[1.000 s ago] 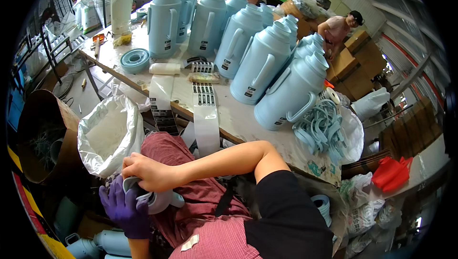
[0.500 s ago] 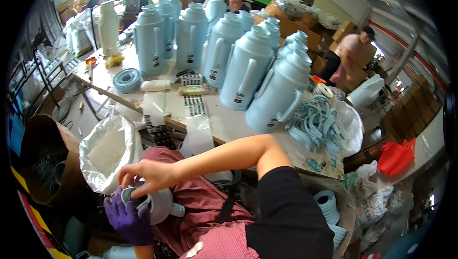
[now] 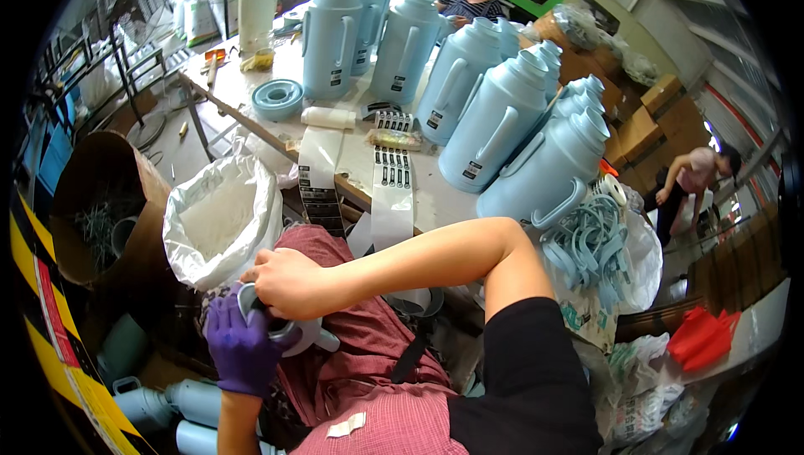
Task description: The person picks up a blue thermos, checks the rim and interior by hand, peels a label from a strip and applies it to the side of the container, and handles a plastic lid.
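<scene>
A pale blue vacuum flask casing (image 3: 308, 339) lies tilted across my lap, its mouth toward the left and its handle pointing right. My left hand (image 3: 244, 346), in a purple glove, is closed around the mouth end. Bare and with bent fingers, my right hand (image 3: 289, 286) presses down at the mouth from above. Its fingertips are hidden, so whatever they pinch does not show. Part of the rim (image 3: 249, 300) is visible between the two hands. Just beyond them stands an open white sack (image 3: 219, 224).
Several pale blue flask casings (image 3: 494, 124) stand on the table (image 3: 427, 172). Around them are label strips (image 3: 394, 172), a blue ring part (image 3: 277, 99) and a heap of blue straps (image 3: 590, 241). A brown bin (image 3: 138, 174) is at the left. Two other people are farther back.
My right hand has gone from spread fingers over the flask's mouth to bent fingers pressed down at it. The view has shifted, and the person at the right is now bending.
</scene>
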### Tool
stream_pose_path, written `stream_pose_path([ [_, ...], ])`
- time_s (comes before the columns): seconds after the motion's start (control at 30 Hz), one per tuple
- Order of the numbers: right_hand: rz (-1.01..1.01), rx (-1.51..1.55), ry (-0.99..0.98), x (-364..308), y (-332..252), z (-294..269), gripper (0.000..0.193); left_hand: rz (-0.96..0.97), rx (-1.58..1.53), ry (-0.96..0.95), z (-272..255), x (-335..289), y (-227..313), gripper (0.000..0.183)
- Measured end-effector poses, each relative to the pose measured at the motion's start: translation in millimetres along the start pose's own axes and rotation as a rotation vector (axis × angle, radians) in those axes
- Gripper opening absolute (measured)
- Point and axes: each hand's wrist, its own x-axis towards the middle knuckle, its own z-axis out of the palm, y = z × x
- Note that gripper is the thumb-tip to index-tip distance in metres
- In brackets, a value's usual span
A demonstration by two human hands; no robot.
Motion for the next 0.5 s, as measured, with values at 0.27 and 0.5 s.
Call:
stream_pose_path([
  [0.27,0.011,-0.173,-0.22,19.4,-3.1,-8.2,0.016,-0.029,0.064,-0.08,3.1,-0.7,-0.9,0.058],
  [0.5,-0.091,0.441,-0.278,-3.7,28.4,-20.0,0.022,0.068,-0.049,0.065,1.1,1.4,-2.2,0.052],
])
